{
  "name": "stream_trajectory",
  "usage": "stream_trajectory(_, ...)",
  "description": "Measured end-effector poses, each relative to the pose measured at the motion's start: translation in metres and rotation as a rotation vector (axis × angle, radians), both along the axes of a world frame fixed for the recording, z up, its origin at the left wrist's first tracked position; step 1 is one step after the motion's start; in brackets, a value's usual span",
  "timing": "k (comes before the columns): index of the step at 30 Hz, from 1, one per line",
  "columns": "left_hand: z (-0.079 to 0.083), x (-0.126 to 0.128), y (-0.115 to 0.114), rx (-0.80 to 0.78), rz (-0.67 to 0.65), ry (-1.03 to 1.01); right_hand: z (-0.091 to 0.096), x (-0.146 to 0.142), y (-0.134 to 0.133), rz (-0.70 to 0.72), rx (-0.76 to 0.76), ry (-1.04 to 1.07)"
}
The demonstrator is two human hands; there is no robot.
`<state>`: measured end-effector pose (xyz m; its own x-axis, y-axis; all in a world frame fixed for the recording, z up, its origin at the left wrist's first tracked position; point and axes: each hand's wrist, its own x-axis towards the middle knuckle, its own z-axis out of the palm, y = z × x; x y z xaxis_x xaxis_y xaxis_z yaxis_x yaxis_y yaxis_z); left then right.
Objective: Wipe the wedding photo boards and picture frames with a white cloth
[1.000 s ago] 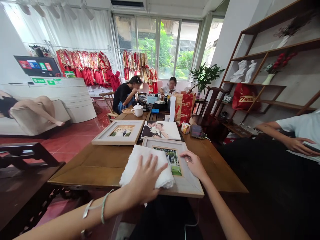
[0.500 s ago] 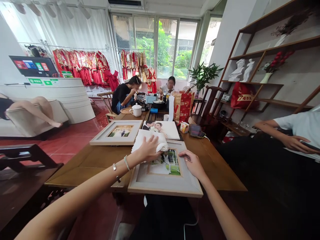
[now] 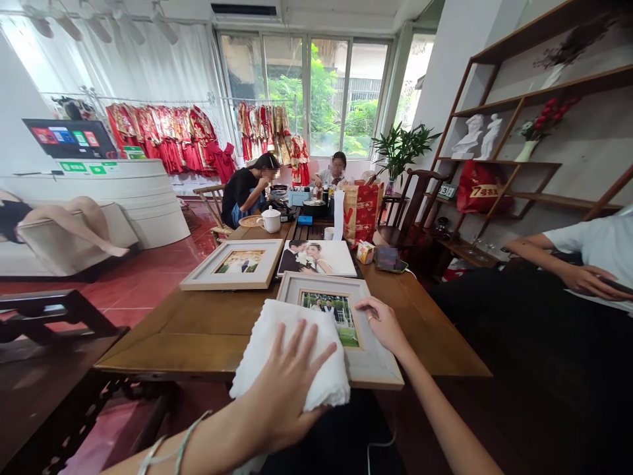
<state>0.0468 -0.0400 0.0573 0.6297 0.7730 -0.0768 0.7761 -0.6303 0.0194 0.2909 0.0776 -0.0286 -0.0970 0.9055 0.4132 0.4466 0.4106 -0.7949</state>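
My left hand [image 3: 291, 369] lies spread and flat on a folded white cloth [image 3: 257, 343]. The cloth covers the lower left of a pale picture frame [image 3: 380, 371] and hangs past its near left corner. Bent fingers of my right hand [image 3: 383, 322] rest on the frame's right border and steady it; a ring shows on one finger. Inside the frame is an outdoor photo [image 3: 341, 313] of two people, partly hidden by the cloth. A second framed photo [image 3: 198, 277] lies to the left, and an unframed couple portrait [image 3: 341, 258] lies just behind.
The wooden table [image 3: 168, 336] also bears a white lidded mug [image 3: 270, 220], a red paper bag [image 3: 363, 211], a small box [image 3: 364, 253] and a phone [image 3: 390, 259] on a cable. Two people sit at the far end. Another person [image 3: 588, 264] sits at the right.
My left hand has drawn the cloth toward me and left, from the frame's upper part to its near left corner. The cloth now lies flatter. My right hand has stayed put.
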Motion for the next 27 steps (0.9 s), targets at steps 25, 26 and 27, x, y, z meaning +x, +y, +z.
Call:
stream_trajectory(25, -0.032, 0.04, 0.135, 0.299, 0.075, 0.024, -0.003, 0.002, 0.002, 0.023, -0.002, -0.009)
stream_trajectory(26, -0.032, 0.042, 0.132, 0.263, 0.053, 0.021, -0.004, 0.003, 0.002, 0.025, 0.0, -0.012)
stream_trajectory(27, -0.031, 0.044, 0.127, 0.218, 0.025, 0.016, -0.004, 0.003, 0.003, 0.025, 0.001, -0.017)
